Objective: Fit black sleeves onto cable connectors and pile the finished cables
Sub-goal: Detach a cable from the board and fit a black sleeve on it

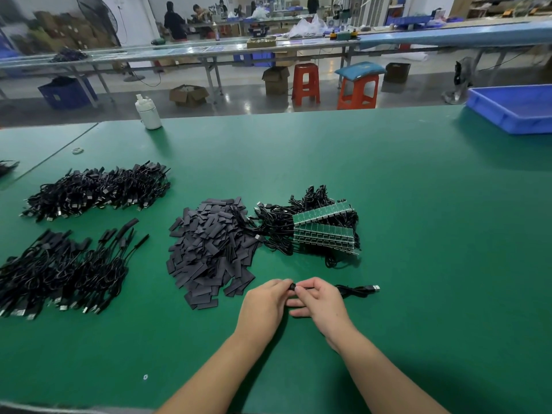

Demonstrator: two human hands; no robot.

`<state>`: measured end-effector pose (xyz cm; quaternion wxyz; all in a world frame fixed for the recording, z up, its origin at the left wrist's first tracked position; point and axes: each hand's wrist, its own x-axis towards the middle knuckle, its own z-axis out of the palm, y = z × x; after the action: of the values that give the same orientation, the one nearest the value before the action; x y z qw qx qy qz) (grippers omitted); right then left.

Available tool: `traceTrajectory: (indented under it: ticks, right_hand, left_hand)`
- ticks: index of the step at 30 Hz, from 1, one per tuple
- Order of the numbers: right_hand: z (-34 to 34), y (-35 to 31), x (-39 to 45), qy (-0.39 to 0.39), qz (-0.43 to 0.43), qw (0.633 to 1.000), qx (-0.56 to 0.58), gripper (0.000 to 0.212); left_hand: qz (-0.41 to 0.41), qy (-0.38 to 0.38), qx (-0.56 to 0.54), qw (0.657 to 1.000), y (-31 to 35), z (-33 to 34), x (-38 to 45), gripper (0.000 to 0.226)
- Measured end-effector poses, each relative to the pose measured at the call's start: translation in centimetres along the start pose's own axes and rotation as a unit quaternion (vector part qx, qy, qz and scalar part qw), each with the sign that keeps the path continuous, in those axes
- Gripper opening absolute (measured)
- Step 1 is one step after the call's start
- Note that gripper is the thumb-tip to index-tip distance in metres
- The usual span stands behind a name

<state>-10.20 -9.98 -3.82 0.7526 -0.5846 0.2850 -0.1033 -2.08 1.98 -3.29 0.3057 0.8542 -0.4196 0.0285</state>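
Left of the sleeve heap (210, 249), finished cables (62, 273) lie piled out of the way. Just below the heap, the left hand (264, 303) pinches a sleeve while the right hand (319, 303) pinches the cable (357, 289), apparently feeding it in. Right of the heap wait unsleeved cables (316, 228).

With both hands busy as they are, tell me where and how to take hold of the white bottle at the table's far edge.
Grip the white bottle round its plain cylindrical body, coming from the near side with the hand level. It stands upright and apart from the cable piles, so the body is open; the knobbly cap on top looks a poorer hold.
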Motion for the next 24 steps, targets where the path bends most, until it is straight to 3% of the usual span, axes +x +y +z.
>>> traceTrajectory:
  ticks: [6, 13, 18, 24]
  right_hand:
    - [0.0, -0.3, -0.2, -0.016, 0.004, 1.000, 0.001, 0.009]
    - [0.0, -0.4, -0.3, -0.023, 0.008, 1.000, 0.019, 0.008]
    - [-0.1, -0.4, -0.4, -0.028, -0.002, 0.999, 0.027, 0.010]
    - [-0.1, -0.3, -0.3, -0.028, -0.005, 0.999, 0.033, 0.015]
  left_hand:
    - [0.015, 0.041, -0.022, 0.999, -0.2, 0.1, -0.2, 0.022]
    - [-0.052, 0.051, -0.070, 0.995, -0.1, 0.3, -0.2, 0.019]
    - [-0.112, 0.000, -0.137, 0.984, -0.4, -0.1, 0.2, 0.016]
    - [-0.103, -0.073, -0.165, 0.978, -0.8, -0.7, 0.3, 0.024]
